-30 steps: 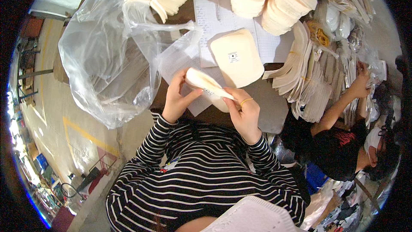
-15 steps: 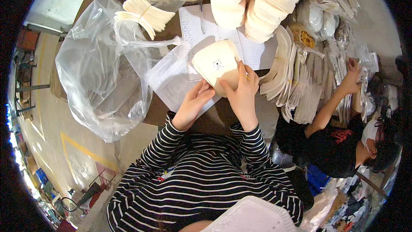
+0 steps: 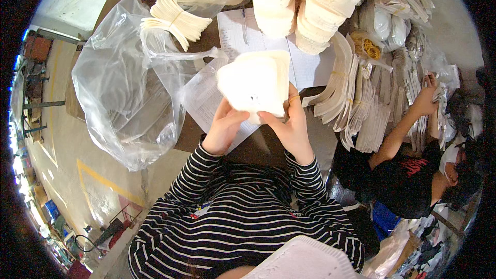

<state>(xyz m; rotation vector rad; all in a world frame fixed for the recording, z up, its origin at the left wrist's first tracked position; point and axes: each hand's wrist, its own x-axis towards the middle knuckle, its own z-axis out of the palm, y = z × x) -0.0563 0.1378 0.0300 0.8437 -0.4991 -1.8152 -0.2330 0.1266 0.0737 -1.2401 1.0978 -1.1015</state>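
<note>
Between my hands is a small stack of cream, rounded flat pads (image 3: 256, 80), brightly lit, with a small dark printed mark near its lower edge. My left hand (image 3: 225, 124) grips the lower left corner, thumb on top. At the lower right, my right hand (image 3: 290, 126) has its thumb on the face and its fingers behind the edge; a yellow band circles one finger. Underneath, partly covered by the stack, lie an open notebook (image 3: 312, 67) and a printed sheet (image 3: 201, 95), with a pen (image 3: 245, 27) on the notebook.
A large clear plastic bag (image 3: 129, 88) spreads at the left beside a banded bundle of cream pads (image 3: 175, 20). Tall pad stacks (image 3: 271, 2) stand at the back. Banded strips (image 3: 361, 108) and yellow rubber bands (image 3: 368, 47) fill the right, where another person (image 3: 408, 170) reaches in.
The stack has tilted and shifted slightly left, its face now glaring bright. My left thumb has come onto its lower edge, and my right thumb has slid down toward the corner.
</note>
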